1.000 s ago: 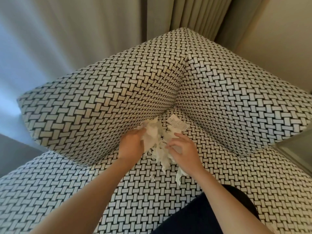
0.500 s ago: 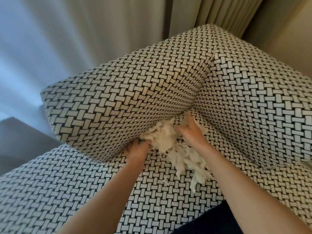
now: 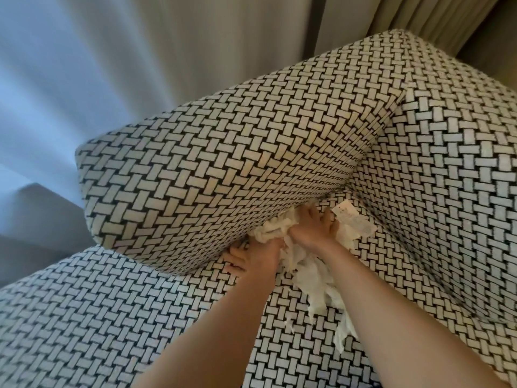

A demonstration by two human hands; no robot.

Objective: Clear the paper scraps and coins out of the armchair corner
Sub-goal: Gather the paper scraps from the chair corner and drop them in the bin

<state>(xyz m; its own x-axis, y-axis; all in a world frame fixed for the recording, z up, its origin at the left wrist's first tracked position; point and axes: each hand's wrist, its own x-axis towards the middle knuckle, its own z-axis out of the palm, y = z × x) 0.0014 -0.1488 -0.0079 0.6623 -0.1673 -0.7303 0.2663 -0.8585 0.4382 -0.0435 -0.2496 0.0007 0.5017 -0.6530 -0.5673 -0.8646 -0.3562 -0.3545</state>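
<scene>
A heap of white torn paper scraps (image 3: 316,281) lies in the armchair corner (image 3: 349,189), where the arm, the back and the seat meet. A printed receipt-like slip (image 3: 353,219) sticks out at the heap's right side. My left hand (image 3: 251,257) is at the heap's left edge against the arm cushion, its fingers curled round some scraps. My right hand (image 3: 316,228) lies on top of the heap with its fingers spread toward the corner, pressing on the paper. No coins show; the paper and my hands hide the crevice.
The armchair arm (image 3: 223,177) in black-and-white weave overhangs on the left, the back (image 3: 447,177) rises on the right, and the seat (image 3: 126,317) spreads in front. Pale curtains (image 3: 167,51) hang behind.
My view has swung closer and to the left. My right hand has come down onto the heap in the corner, and the receipt slip now shows beside it. My left hand stays at the heap's left edge.
</scene>
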